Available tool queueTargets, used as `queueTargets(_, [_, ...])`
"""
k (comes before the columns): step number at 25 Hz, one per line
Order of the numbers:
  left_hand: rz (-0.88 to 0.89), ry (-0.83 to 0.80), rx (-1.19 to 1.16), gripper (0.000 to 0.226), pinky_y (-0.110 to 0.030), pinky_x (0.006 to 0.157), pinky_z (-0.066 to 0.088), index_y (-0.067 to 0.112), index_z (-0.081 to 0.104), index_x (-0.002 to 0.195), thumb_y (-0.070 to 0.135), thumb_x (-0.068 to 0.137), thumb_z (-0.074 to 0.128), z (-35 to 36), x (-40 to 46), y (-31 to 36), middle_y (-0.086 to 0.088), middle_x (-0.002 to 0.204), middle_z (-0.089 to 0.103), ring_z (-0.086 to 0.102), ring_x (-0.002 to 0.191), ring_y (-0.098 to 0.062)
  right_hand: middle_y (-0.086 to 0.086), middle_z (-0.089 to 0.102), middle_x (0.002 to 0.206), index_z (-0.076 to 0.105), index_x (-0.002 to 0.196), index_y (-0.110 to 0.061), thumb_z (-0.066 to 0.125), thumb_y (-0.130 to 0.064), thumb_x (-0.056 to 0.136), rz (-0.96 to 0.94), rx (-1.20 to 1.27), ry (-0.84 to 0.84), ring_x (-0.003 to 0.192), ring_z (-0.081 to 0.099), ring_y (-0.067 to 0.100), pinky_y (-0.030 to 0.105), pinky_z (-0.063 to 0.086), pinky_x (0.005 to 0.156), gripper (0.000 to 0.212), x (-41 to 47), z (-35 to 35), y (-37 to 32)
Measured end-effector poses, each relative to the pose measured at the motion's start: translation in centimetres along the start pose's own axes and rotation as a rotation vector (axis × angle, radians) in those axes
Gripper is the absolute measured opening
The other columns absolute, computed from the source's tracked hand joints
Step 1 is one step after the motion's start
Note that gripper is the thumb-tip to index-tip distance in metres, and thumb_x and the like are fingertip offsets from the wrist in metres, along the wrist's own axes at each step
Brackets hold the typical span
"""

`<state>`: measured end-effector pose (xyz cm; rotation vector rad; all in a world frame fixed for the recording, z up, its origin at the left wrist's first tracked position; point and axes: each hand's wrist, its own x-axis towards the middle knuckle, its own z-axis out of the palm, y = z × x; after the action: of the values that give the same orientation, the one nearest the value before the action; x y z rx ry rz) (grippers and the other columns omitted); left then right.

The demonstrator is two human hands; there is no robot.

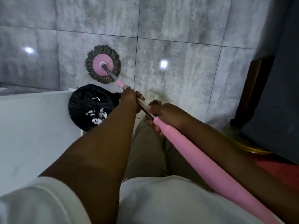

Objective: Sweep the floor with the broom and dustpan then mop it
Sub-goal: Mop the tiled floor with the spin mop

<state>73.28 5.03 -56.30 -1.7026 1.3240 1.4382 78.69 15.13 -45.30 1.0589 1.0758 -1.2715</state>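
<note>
Round grey-fringed mop head with pink plastic disc [103,64] lies flat on the grey marbled floor tiles [178,62], just beyond a black-lined bin [90,104]. Left hand [129,99] grasps the steel shaft [143,107]; right hand [163,115] grasps the pink foam grip [194,152].

A single head-worn wide-angle camera looks steeply down past the person's arms at the tiled floor [178,62] close below.
</note>
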Motion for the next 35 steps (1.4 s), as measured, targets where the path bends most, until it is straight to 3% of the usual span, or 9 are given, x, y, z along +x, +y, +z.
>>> queueTargets(6, [-0.034,-0.118,0.094,0.039,-0.026,0.045,0.047,0.006,0.054,0.081,0.033,0.102,0.036,6.7,-6.2,-11.3,-0.009,0.046,0.052,0.05,0.043,-0.024,0.007,0.053,0.058,0.059,0.088,0.005,0.046,-0.039,0.099,-0.098,-0.089,0.083,0.036,0.044,0.012,0.018,0.034,0.036,0.047,-6.2,-12.0,8.3])
queueTargets(11, [-0.14,-0.314,0.17,0.043,-0.026,0.047,0.049,0.007,0.048,0.077,0.039,0.104,0.036,12.5,-13.6,-21.4,-0.006,0.051,0.047,0.058,0.052,-0.027,0.007,0.052,0.054,0.058,0.1,0.003,0.046,-0.033,0.098,-0.069,0.181,0.103,0.031,0.044,0.013,0.017,0.036,0.033,0.039,-12.2,-20.4,17.0])
queueTargets(16, [-0.246,-0.54,0.344,0.041,-0.038,0.065,0.058,0.012,0.037,0.133,0.042,0.105,0.032,13.3,-17.8,-22.8,-0.017,0.093,0.06,0.063,0.082,-0.029,0.006,0.051,0.051,0.059,0.092,-0.004,0.039,-0.034,0.099,-0.002,0.333,0.016,0.028,0.041,0.014,0.016,0.036,0.029,0.036,-15.4,-23.3,18.8])
queueTargets(18, [-0.11,-0.537,0.621,0.045,-0.045,0.09,0.055,0.008,0.041,0.133,0.042,0.105,0.032,12.2,-18.0,-20.7,-0.022,0.12,0.056,0.06,0.107,-0.035,0.005,0.051,0.051,0.057,0.09,-0.005,0.038,-0.034,0.101,0.007,0.279,0.076,0.028,0.04,0.012,0.016,0.033,0.028,0.036,-15.8,-23.0,16.9])
queueTargets(21, [0.525,-0.487,1.082,0.041,-0.035,0.108,0.039,0.006,0.046,0.142,0.019,0.103,0.04,10.1,-18.5,-16.6,-0.019,0.142,0.049,0.049,0.129,-0.033,0.006,0.051,0.053,0.052,0.085,-0.005,0.036,-0.031,0.102,-0.01,0.218,0.117,0.027,0.04,0.011,0.014,0.031,0.028,0.035,-17.1,-21.5,12.8])
queueTargets(27, [1.366,-0.724,1.014,0.049,-0.027,0.092,0.043,0.008,0.064,0.124,-0.002,0.076,0.067,5.4,-21.9,-10.1,-0.013,0.116,0.065,0.058,0.108,-0.024,0.012,0.059,0.064,0.057,0.098,-0.001,0.043,-0.019,0.1,-0.09,0.168,0.235,0.036,0.052,0.013,0.016,0.038,0.03,0.022,-19.8,-16.3,1.8])
queueTargets(30, [1.359,-0.692,0.949,0.028,-0.029,0.074,0.047,0.013,0.071,0.109,0.017,0.082,0.07,4.4,-23.7,-4.3,-0.009,0.101,0.072,0.064,0.092,-0.021,0.014,0.063,0.063,0.057,0.094,0.002,0.051,-0.02,0.096,-0.155,0.246,0.255,0.041,0.059,0.018,0.019,0.045,0.035,0.022,-20.7,-12.9,-3.4])
queueTargets(32, [1.298,-0.63,0.953,0.025,-0.032,0.078,0.049,0.016,0.073,0.109,0.02,0.086,0.069,4.1,-23.9,-0.8,-0.009,0.102,0.073,0.065,0.092,-0.02,0.01,0.06,0.054,0.057,0.083,0.0,0.051,-0.019,0.094,-0.232,0.268,0.274,0.035,0.053,0.014,0.017,0.042,0.035,0.022,-21.3,-11.1,-5.2])
queueTargets(35, [1.17,-0.559,0.953,0.026,-0.028,0.079,0.049,0.015,0.073,0.113,0.017,0.087,0.071,4.5,-23.1,2.8,-0.007,0.107,0.073,0.066,0.095,-0.018,0.007,0.06,0.061,0.062,0.088,-0.004,0.047,-0.01,0.087,-0.518,0.143,0.531,0.039,0.05,0.015,0.02,0.041,0.04,0.016,-21.9,-9.4,-6.1])
